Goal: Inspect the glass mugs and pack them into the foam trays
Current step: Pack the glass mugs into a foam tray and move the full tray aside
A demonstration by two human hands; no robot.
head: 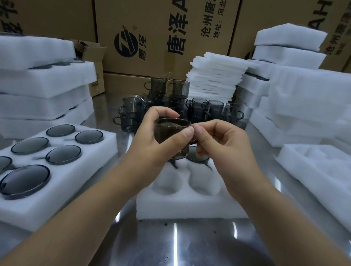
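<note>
Your left grip (159, 140) wraps the mug (168, 130), your right grip (223, 146) pinches its rim — turn it slowly, checking for chips. Then seat it in the tray (186, 205) toward the tabletop's (173, 252) near edge.

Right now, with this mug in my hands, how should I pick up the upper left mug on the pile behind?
Probably by its handle, coming from the left. The upper left mug stands upright with the handle sticking out free to the left, while a neighbouring mug crowds its right side.
</note>
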